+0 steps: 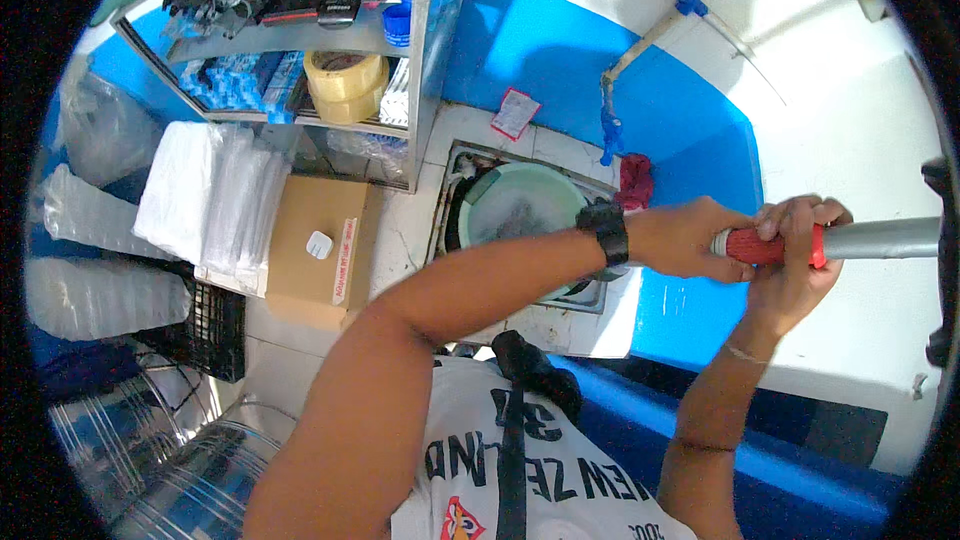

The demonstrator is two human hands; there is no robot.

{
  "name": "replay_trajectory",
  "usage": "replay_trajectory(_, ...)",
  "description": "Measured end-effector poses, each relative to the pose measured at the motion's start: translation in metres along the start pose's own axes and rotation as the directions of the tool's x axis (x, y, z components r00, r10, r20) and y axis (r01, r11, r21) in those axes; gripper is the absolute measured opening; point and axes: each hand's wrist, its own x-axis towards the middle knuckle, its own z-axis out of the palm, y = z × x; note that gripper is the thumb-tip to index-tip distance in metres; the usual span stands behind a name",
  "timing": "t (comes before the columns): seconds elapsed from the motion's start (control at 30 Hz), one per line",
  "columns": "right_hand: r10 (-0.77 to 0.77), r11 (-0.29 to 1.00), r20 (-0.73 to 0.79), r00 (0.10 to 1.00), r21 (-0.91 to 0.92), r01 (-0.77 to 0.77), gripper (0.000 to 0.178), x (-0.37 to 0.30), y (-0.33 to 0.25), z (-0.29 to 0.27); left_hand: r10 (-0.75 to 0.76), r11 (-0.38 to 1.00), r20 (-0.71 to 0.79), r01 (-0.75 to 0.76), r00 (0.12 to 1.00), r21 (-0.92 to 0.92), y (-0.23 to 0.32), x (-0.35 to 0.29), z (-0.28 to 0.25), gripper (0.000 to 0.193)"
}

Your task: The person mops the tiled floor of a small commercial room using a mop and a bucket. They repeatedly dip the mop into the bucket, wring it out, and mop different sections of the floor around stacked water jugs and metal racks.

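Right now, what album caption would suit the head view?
Left hand and right hand together at the red handle of a grey pole, beyond a pale green basin.

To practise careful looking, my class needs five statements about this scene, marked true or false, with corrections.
1. The left hand and right hand both touch the red grip. True.
2. The black wristband is on the right wrist. False: the left.
3. Tape rolls are stacked in the cabinet. True.
4. The basin is red. False: pale green.
5. The remote control lies in the basin. False: it is in the cabinet.
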Motion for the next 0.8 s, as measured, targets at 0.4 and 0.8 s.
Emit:
replay_trajectory(0.4, 0.167, 0.983, -0.442, 0.882, 0.147, -0.113, 0.021, -0.006, 0.035, -0.007, 0.064, 0.851, -0.380, 0.149, 0.923, 0.504, -0.013, -0.007, 0.035, 0.034)
replay_trajectory(0.8, -0.385, 0.646, 0.764, 0.518, 0.624, -0.439, 0.022, 0.051, -0.017, -0.005, -0.257, 0.936, 0.397, 0.329, 0.881, -0.123, 0.005, 0.038, -0.014, 0.031)
